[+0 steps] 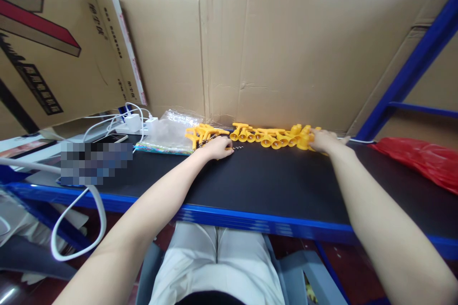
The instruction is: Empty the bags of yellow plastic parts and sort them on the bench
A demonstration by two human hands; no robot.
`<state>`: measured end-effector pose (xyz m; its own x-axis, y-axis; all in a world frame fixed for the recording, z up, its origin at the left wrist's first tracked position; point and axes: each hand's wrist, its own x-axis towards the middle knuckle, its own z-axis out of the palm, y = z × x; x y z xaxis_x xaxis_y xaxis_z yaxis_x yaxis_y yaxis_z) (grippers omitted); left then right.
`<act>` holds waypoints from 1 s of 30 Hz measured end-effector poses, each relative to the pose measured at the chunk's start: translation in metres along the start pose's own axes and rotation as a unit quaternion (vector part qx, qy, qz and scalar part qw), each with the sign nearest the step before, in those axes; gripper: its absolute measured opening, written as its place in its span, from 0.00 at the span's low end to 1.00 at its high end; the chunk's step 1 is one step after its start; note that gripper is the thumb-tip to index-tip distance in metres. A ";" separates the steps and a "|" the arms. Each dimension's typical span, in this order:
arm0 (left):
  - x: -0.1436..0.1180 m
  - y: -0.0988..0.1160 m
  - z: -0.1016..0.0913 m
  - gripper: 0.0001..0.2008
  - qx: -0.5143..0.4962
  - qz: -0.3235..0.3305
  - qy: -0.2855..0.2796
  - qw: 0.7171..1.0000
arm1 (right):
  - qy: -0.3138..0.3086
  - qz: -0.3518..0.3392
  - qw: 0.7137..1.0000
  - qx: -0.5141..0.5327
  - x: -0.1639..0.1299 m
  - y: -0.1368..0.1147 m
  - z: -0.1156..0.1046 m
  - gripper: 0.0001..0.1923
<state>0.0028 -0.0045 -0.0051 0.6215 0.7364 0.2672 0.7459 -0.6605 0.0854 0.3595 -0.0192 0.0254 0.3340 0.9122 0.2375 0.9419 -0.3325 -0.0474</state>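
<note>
My left hand (pixel 219 148) rests on the black tabletop with its fingers curled; what they hold, if anything, is hidden. Right beside it lies a pile of yellow plastic T-shaped pieces (pixel 203 132). A small coil spring (pixel 239 147) sticks out past its fingertips, and darker coils show behind the hand. A row of yellow bell-shaped pieces (pixel 266 140), open ends facing me, runs along the back of the table. At the row's right end, my right hand (pixel 324 142) is closed around a yellow cone-shaped piece (pixel 306 138) among others standing upright.
A tall cardboard panel (pixel 286 57) closes off the back. Left of the yellow pieces lie clear plastic bags (pixel 168 131), white chargers (pixel 133 123) with cables and a blurred-out object (pixel 96 162). A red plastic bag (pixel 418 159) lies at the right by a blue post (pixel 404 71).
</note>
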 end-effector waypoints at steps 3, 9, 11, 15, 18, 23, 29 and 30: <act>0.000 0.000 0.000 0.11 0.001 0.001 -0.001 1.000 | -0.047 0.000 0.999 -0.009 -0.002 -0.005 -0.005 0.21; 0.000 -0.001 0.000 0.11 -0.003 0.004 0.000 1.000 | -0.035 -0.012 0.998 -0.046 -0.009 -0.021 -0.024 0.08; -0.001 0.000 -0.002 0.11 -0.013 0.000 -0.002 1.000 | -0.046 -0.039 0.998 -0.031 -0.012 -0.025 -0.029 0.07; -0.004 0.006 -0.012 0.11 -0.007 -0.020 0.023 1.000 | -0.105 -0.114 0.985 0.070 -0.022 -0.033 -0.037 0.05; -0.006 0.012 -0.020 0.11 0.015 -0.031 0.054 0.998 | -0.148 -0.155 0.966 0.147 -0.029 -0.040 -0.040 0.06; -0.008 0.018 -0.026 0.11 0.027 -0.050 0.055 0.997 | -0.125 -0.195 0.957 0.176 -0.037 -0.059 -0.028 0.12; -0.010 0.019 -0.036 0.15 0.038 -0.108 0.045 0.992 | -0.005 -0.222 0.954 0.201 -0.042 -0.082 -0.003 0.14; -0.011 0.020 -0.038 0.15 0.044 -0.120 0.028 0.991 | -0.002 -0.225 0.952 0.207 -0.042 -0.083 -0.001 0.14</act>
<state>0.0012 -0.0315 0.0304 0.4105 0.8600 0.3033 0.8904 -0.4498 0.0702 0.2671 -0.0303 0.0200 -0.1073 0.9411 0.3207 0.9230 0.2142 -0.3198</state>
